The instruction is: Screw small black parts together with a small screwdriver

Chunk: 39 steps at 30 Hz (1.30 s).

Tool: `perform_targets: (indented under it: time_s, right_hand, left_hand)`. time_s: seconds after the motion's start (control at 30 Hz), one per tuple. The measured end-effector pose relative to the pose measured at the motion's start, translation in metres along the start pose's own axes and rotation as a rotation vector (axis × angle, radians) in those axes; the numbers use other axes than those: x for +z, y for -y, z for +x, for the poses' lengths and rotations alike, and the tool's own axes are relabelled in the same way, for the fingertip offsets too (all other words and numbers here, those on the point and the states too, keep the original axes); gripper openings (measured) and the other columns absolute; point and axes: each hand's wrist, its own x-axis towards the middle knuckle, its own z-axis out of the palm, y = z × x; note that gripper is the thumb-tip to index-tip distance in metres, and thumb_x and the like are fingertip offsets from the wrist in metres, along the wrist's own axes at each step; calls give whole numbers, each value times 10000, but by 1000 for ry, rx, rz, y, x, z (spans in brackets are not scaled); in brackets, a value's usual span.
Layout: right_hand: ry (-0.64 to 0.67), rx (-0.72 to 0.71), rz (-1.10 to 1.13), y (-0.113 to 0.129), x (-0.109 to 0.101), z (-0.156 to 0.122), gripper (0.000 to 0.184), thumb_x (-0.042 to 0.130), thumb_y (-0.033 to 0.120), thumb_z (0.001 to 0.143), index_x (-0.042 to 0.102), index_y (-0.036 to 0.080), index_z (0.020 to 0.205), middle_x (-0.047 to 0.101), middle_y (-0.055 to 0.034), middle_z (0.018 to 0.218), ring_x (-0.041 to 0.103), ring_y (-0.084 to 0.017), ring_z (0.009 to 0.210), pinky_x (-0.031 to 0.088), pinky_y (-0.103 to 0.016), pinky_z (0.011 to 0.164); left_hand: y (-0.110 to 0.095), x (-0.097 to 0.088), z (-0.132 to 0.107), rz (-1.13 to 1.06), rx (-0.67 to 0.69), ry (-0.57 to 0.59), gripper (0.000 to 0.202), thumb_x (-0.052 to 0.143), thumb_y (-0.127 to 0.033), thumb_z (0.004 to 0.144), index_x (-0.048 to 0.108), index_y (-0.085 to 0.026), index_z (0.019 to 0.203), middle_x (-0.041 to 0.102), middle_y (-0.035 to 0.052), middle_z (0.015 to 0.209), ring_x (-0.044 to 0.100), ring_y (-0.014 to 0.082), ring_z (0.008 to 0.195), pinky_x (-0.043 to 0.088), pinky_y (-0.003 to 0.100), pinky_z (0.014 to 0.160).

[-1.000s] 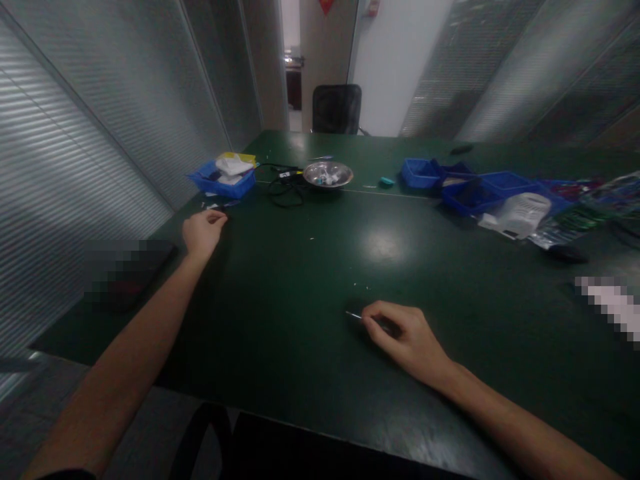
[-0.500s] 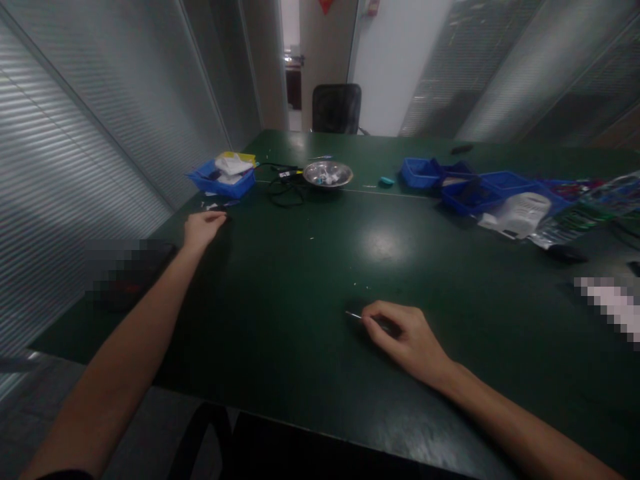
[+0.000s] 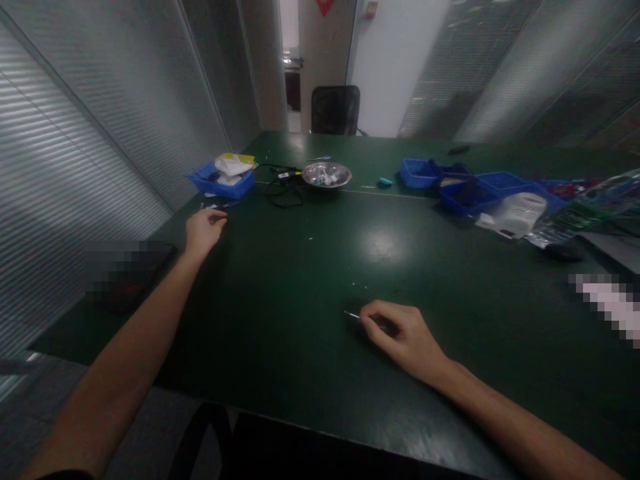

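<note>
At the left side of the green table (image 3: 300, 280), my left hand (image 3: 203, 232) reaches down, its thumb and fingertips bent close together. Whatever may be between them is too small to make out. Just beyond it lie small pale scraps (image 3: 209, 206), in front of a blue basket (image 3: 227, 189) with white packets and a yellow tray. Resting near the table's middle, my right hand (image 3: 400, 330) is curled around a slim tool (image 3: 351, 315). Only the tool's thin metal shaft sticks out to the left; the hand hides most of the rest.
A metal bowl (image 3: 326, 175) with small white pieces stands at the back, beside a black cable (image 3: 285, 195). Several blue bins (image 3: 463, 200) and a white plastic packet (image 3: 515, 213) lie at the right. A dark blurred object (image 3: 135, 277) sits by the left edge.
The fingertips of my left hand have parted slightly and the hand has shifted a little. My right hand keeps its hold on the tool. The view has turned slightly to the right.
</note>
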Motion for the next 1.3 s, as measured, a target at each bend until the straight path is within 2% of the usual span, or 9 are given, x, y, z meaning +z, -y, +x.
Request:
perform_targets:
  time_s: [0.17,0.43,0.63,0.73,0.9,0.97,1.13,1.2,1.3]
  right_hand:
    - [2,-3,1,0,-1,-1,190,549,273,998,697,199,903,718,-8,809,637,-145,641,474,-257,627]
    - [10,-3,12,2,-2,0,180,555,259,999,697,197,908,707,-4,804,632,-142,649,481,-256,648]
    - [16,-1,11,2,-2,0,181,550,255,1003,693,197,908,706,-7,812,650,-149,680,483,-257,654]
    - [18,1,15,2,-2,0,188,548,267,1008,694,196,913,709,-8,813,649,-149,674,481,-259,641]
    - [25,-1,13,1,-2,0,195,543,265,1005,702,193,918,714,-9,818,650,-148,669,472,-259,621]
    - [22,-4,6,0,-2,0,188,547,262,999,700,191,916,712,-8,810,648,-146,662,471,-259,621]
    - [22,-4,-13,0,0,1,172,556,246,991,702,191,918,716,-11,816,652,-148,672,473,-260,631]
    - [23,-6,-20,0,-1,2,161,563,238,988,703,191,923,719,-14,822,650,-147,671,474,-261,634]
    - [31,-19,-31,-1,-3,2,152,570,237,988,701,191,925,719,-20,828,654,-153,685,476,-266,643]
  left_hand:
    - [5,0,1,-13,-39,11,309,621,-291,911,780,-187,1154,772,84,1113,712,258,990,513,341,978]
    - [7,-8,4,-85,-132,103,357,685,-349,838,790,-197,1144,788,66,1050,722,241,943,536,309,931]
    - [2,-10,0,-17,-53,49,320,664,-324,863,791,-166,1110,787,86,1012,719,252,896,539,325,910]
    - [-7,-10,-6,-24,10,109,319,654,-323,872,779,-170,1123,777,88,1032,708,241,916,536,326,912]
    - [-53,-9,-35,-160,298,375,345,651,-389,895,761,-194,1157,741,75,1000,662,200,841,526,309,767]
    - [-84,-8,-59,-249,452,499,316,649,-392,915,762,-201,1140,721,69,989,643,185,820,511,305,741]
    - [-159,-5,-132,-506,800,781,247,623,-295,963,733,-195,1161,696,77,1083,639,178,929,496,314,830]
    - [-176,-5,-153,-534,890,838,230,628,-272,967,721,-194,1163,697,74,1071,633,187,957,480,332,866]
    - [-185,-6,-169,-545,982,884,218,642,-266,968,705,-202,1167,708,69,1063,626,206,1001,450,366,930]
